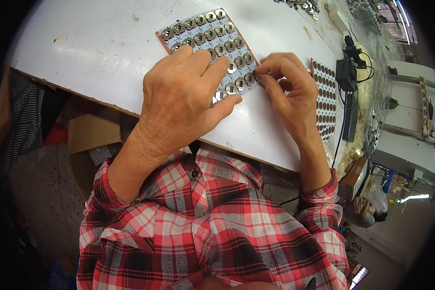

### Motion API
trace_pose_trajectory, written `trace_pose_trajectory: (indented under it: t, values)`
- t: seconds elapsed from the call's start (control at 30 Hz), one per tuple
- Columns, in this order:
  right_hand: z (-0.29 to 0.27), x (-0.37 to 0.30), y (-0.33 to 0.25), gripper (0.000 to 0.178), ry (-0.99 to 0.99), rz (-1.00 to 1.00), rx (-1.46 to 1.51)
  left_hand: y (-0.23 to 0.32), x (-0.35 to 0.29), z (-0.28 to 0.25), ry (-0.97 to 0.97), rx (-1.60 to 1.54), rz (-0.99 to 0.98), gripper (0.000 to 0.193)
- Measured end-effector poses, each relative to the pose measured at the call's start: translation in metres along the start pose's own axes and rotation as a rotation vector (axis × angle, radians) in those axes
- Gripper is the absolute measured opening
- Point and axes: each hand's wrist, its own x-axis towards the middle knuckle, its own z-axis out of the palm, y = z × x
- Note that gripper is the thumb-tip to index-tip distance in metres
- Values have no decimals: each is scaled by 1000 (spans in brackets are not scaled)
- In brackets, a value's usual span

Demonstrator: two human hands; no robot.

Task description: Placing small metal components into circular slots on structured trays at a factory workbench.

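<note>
A light-blue circuit board panel (198, 30) with an orange-brown edge lies on the white table, bearing rows of round silver metal pieces that look like coin cells in clips. My left hand (183, 92) lies over the near-left part of this panel, fingers stretched and apart, thumb pointing right past the lowest row. It hides several of the round pieces. My right hand (290, 84) is at the panel's right edge, thumb and forefinger pinched together beside the end of a row. Whatever sits between those fingertips is too small and covered to make out.
A second panel with dark round spots (325, 96) lies to the right, near a black power adapter (345, 72) and cables. Loose metal pieces (304, 6) are heaped at the far edge. The table's front edge (256, 157) runs before my body. Another person (364, 212) is at far right.
</note>
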Motion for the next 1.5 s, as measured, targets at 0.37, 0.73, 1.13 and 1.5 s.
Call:
trace_pose_trajectory:
  t: [0.37,0.73,1.13,1.5]
  values:
    - [1,-5,4,21,10,38,101,2,2,-2,-31,16,-29,54]
    - [9,-6,7,14,356,213,320,-1,0,-2,-18,4,-26,54]
    - [-13,-7,15,15,110,-11,187,-2,1,-3,4,-29,8,49]
    - [-1,-8,5,15,60,-10,81,1,0,-3,-2,25,10,52]
